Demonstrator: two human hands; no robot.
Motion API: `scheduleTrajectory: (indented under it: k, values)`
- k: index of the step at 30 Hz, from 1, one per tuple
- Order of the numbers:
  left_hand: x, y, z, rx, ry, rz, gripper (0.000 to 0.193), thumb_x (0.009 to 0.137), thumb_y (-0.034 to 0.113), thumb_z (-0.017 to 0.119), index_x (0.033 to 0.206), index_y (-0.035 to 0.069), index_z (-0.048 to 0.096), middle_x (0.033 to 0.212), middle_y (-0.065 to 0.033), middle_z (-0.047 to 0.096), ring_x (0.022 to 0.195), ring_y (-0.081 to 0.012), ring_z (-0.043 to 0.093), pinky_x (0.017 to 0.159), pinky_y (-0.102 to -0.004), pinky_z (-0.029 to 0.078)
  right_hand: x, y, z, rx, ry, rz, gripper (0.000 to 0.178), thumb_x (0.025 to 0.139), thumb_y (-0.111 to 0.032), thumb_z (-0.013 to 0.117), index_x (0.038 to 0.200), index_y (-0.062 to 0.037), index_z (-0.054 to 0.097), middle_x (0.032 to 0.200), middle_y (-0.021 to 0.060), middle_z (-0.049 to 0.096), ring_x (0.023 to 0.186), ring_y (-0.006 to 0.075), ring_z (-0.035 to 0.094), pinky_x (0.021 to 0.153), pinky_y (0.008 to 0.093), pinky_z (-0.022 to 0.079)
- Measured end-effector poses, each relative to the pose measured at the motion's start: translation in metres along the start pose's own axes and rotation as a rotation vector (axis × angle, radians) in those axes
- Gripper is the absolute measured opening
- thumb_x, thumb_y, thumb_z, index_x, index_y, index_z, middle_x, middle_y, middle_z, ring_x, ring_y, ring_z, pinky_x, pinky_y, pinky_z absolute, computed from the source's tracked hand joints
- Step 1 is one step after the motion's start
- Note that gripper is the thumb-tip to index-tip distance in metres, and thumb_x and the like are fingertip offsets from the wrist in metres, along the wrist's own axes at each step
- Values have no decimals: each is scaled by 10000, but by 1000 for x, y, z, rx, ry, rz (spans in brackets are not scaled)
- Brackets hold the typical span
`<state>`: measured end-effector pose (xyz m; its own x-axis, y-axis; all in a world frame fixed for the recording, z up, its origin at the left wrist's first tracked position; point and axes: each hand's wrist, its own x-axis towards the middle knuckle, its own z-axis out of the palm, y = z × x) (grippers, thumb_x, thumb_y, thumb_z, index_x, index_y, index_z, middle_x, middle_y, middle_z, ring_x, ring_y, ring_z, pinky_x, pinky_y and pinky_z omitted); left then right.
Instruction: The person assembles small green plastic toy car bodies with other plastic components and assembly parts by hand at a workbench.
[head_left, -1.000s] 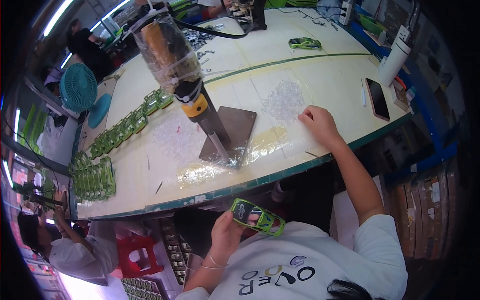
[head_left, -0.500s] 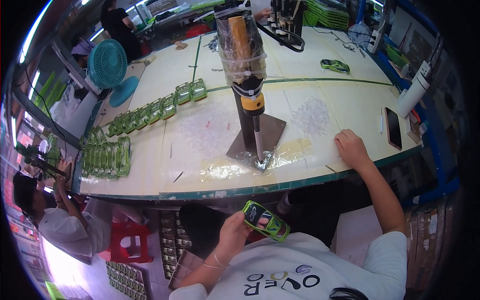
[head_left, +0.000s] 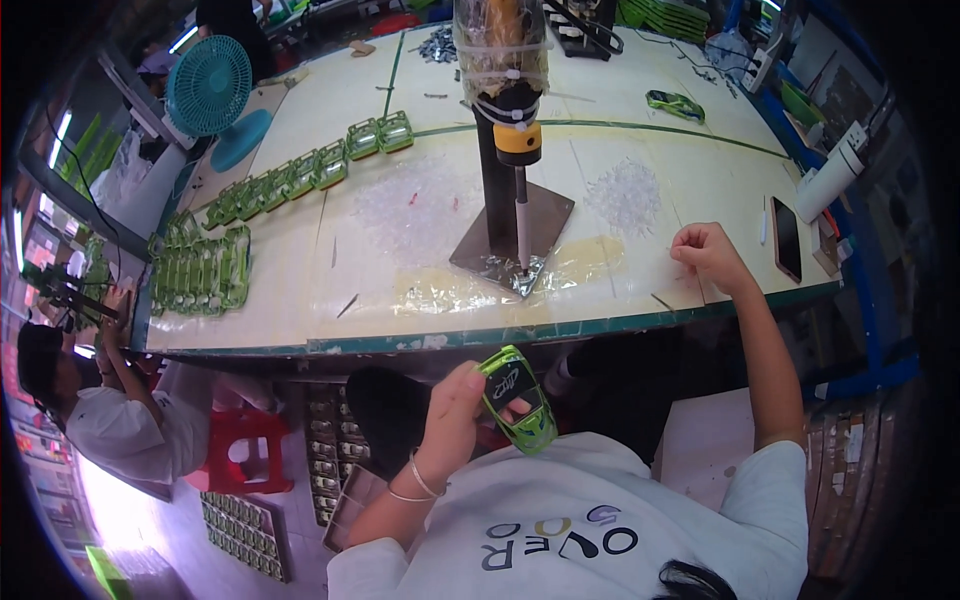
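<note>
My left hand (head_left: 455, 410) grips a green toy car body shell (head_left: 518, 400) with a dark roof, in front of my white shirt and below the table's near edge. Over the table's right part my right hand (head_left: 705, 255) is closed, thumb and fingertips pinched together; whatever is between them is too small to make out. Left of that hand lies a small heap of clear plastic pieces (head_left: 625, 195). An upright electric screwdriver (head_left: 518, 145) on a stand points down at its metal base plate (head_left: 520, 235), between my hands and farther off.
Green car shells (head_left: 200, 270) stand in rows at the left, near a teal fan (head_left: 210, 92). A wider heap of clear pieces (head_left: 405, 210) lies left of the stand. At right are a phone (head_left: 786, 238) and a white bottle (head_left: 830, 180). Another person (head_left: 120, 420) sits at left.
My right hand has lifted slightly and its fingers have drawn into a pinch. My left hand has turned the car shell more upright. The whole view has shifted a little.
</note>
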<state>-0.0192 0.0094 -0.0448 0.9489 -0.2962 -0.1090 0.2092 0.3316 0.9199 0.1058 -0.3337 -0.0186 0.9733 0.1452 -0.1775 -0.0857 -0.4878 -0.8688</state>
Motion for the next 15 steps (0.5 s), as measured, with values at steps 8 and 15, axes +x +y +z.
scheduleTrajectory:
  k: [8, 15]
  values:
    - [-1, 11, 17, 233, -131, 61, 344, 882, 309, 373, 870, -20, 469, 735, -111, 605, 624, -107, 569, 574, -200, 454, -66, -53, 115, 460, -292, -464, 42, 726, -4, 582, 747, -1, 546, 832, 55, 545, 737, 96, 510, 646, 204, 401]
    - [-3, 15, 22, 365, -152, 78, 331, 879, 286, 387, 859, -27, 491, 728, -79, 589, 629, -97, 561, 577, -196, 446, -68, -59, 130, 680, -456, -279, 22, 748, 4, 553, 752, 6, 531, 884, 79, 514, 717, 95, 517, 621, 204, 432]
